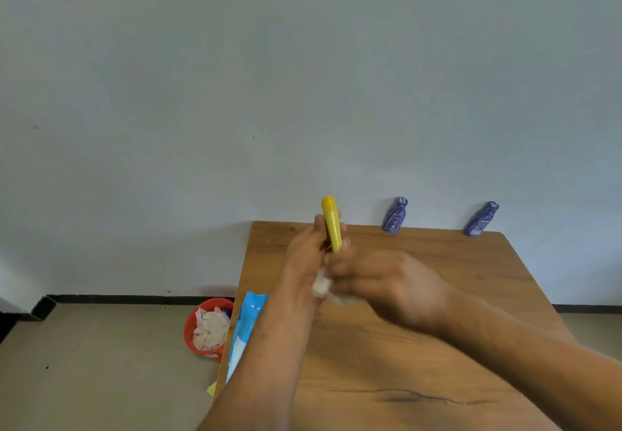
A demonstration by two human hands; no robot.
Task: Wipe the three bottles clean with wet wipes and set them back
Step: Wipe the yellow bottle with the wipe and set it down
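My left hand point(311, 249) grips a yellow bottle point(331, 223) upright above the far part of the wooden table point(420, 346). My right hand point(380, 279), blurred, holds a crumpled white wet wipe point(322, 285) against the bottle's lower end, which the hands hide. Two blue bottles stand at the table's far edge by the wall, one point(395, 215) near the middle and one point(480, 219) further right.
A light blue wet-wipe pack point(244, 326) lies along the table's left edge. On the floor to the left stands a red bin point(205, 329) holding several used wipes. A grey wall rises right behind the table.
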